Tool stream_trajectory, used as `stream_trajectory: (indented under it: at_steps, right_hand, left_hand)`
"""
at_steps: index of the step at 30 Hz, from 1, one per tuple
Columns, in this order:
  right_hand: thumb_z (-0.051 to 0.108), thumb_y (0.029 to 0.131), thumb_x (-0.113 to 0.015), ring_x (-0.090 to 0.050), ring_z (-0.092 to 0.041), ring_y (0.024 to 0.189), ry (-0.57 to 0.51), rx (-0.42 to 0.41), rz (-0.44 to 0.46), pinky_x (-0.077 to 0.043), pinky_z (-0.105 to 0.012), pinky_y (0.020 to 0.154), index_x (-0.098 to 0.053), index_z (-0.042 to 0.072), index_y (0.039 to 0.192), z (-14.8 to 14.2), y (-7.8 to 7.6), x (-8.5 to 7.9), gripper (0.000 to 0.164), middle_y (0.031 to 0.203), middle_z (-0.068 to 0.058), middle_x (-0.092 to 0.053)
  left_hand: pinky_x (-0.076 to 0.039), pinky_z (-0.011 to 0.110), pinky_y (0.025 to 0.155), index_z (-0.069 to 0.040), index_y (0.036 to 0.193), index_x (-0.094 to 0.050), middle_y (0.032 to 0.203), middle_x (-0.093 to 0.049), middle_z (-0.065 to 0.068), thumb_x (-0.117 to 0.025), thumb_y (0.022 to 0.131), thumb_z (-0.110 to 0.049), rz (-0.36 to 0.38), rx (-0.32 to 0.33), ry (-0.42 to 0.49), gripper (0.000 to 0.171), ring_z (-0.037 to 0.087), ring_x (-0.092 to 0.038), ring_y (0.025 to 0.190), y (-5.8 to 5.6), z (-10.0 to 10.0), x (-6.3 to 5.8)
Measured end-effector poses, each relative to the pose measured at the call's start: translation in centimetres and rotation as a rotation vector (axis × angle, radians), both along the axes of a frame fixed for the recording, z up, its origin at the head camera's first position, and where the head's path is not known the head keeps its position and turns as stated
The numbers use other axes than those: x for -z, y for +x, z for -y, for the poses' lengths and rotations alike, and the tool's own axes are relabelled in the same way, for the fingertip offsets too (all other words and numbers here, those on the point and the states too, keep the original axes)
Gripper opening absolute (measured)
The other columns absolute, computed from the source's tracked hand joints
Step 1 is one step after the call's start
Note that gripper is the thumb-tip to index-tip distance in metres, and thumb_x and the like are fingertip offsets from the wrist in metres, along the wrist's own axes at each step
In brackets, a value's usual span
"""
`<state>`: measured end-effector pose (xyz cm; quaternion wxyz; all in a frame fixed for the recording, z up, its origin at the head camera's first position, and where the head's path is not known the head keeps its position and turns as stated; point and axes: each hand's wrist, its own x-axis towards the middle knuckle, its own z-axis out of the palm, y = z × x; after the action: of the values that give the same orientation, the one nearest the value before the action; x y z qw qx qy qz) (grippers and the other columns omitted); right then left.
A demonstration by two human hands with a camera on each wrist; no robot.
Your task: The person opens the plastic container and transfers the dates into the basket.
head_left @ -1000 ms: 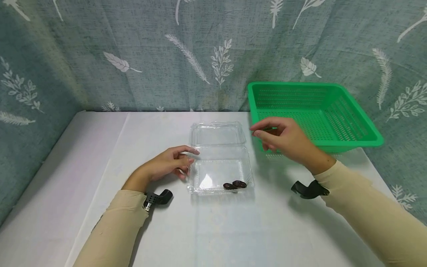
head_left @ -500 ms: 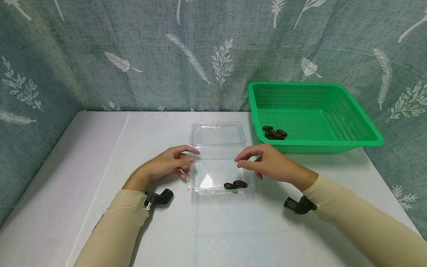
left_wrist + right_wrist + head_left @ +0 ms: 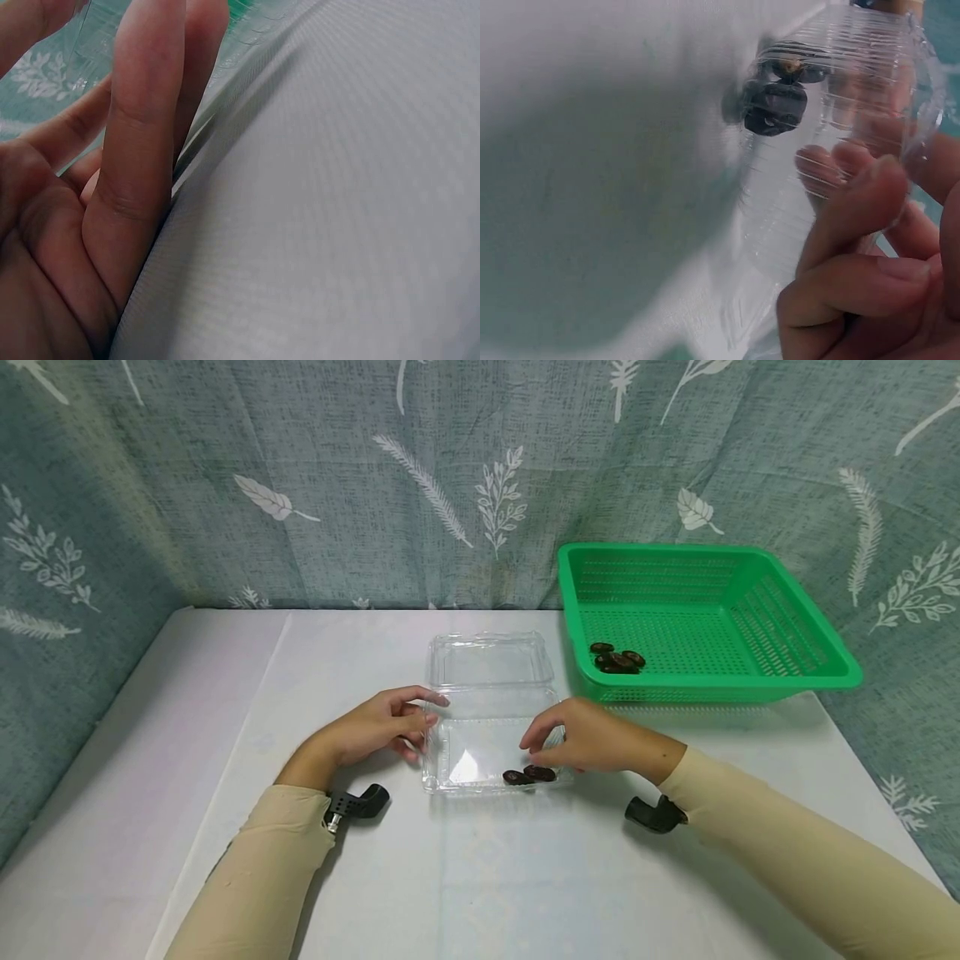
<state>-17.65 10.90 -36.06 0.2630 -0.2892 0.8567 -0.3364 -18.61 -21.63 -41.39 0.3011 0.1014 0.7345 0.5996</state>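
In the head view, a clear plastic clamshell container (image 3: 491,735) lies with its lid (image 3: 491,660) folded back. Two dark brown dates (image 3: 540,773) lie in its near right corner. At the container's left edge is my left hand (image 3: 382,727), index finger and thumb resting loosely on the rim. My right hand (image 3: 600,739) reaches over the right side, with thumb and fingers parted just above the dates. The right wrist view shows its fingers (image 3: 855,285) by the clear wall, nothing seen between them. Loosely bent left fingers (image 3: 142,112) stand near the cloth in the left wrist view.
A green plastic basket (image 3: 750,682) stands at the back right. Several dates (image 3: 618,660) lie inside its near left corner. White cloth (image 3: 495,877) covers the table, and a leaf-patterned curtain (image 3: 337,485) hangs behind.
My right hand has moved left and down from the basket's near left corner to the container, uncovering the dates in the basket. My left hand and the container have stayed put.
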Motion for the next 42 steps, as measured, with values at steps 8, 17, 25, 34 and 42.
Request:
stream_trajectory:
  at_steps: [8,17,25,34,42]
  right_hand:
    - [0.013,0.085,-0.077,-0.063,-0.006,0.081,0.085,-0.114,-0.085,-0.053,-0.024,0.070,-0.079,0.014,0.098,0.5,-0.4,0.2,0.013,0.086,0.009,-0.074]
    - [0.011,0.082,-0.079,-0.058,-0.006,0.075,0.143,-0.173,-0.054,-0.049,-0.022,0.063,-0.077,0.012,0.097,1.1,-0.8,0.1,0.015,0.079,0.007,-0.069]
    - [0.008,0.081,-0.079,-0.055,-0.007,0.071,0.174,-0.169,-0.023,-0.047,-0.021,0.060,-0.077,0.011,0.096,1.5,-0.7,-0.1,0.015,0.075,0.006,-0.065]
    - [0.010,0.081,-0.078,-0.058,-0.006,0.076,0.127,-0.142,-0.094,-0.049,-0.022,0.073,-0.077,0.016,0.087,0.9,-0.4,0.3,0.008,0.076,0.010,-0.066]
    - [0.006,0.083,-0.077,-0.065,-0.012,0.084,-0.049,-0.016,-0.177,-0.056,-0.023,0.071,-0.076,0.016,0.091,-0.3,0.3,0.0,0.012,0.087,0.005,-0.072]
  left_hand:
    - [-0.062,0.034,0.070,-0.009,0.143,-0.049,0.095,-0.062,0.004,-0.063,0.100,-0.024,-0.009,0.005,0.015,0.048,0.017,-0.065,0.081,0.0,0.0,0.1]
    - [-0.062,0.034,0.069,-0.010,0.143,-0.050,0.092,-0.062,0.005,-0.063,0.100,-0.024,-0.006,0.003,0.007,0.047,0.017,-0.067,0.081,0.0,0.0,0.0]
    - [-0.063,0.034,0.069,-0.010,0.143,-0.050,0.091,-0.063,0.006,-0.063,0.100,-0.023,-0.004,0.003,0.008,0.047,0.018,-0.068,0.080,0.1,0.0,-0.2]
    - [-0.062,0.033,0.069,-0.009,0.142,-0.050,0.092,-0.061,0.005,-0.063,0.100,-0.022,0.005,0.005,0.013,0.046,0.018,-0.068,0.081,0.1,0.0,-0.1]
    - [-0.062,0.033,0.069,-0.010,0.142,-0.050,0.091,-0.060,0.004,-0.063,0.100,-0.021,0.008,0.001,0.018,0.046,0.017,-0.067,0.080,0.0,0.1,-0.1]
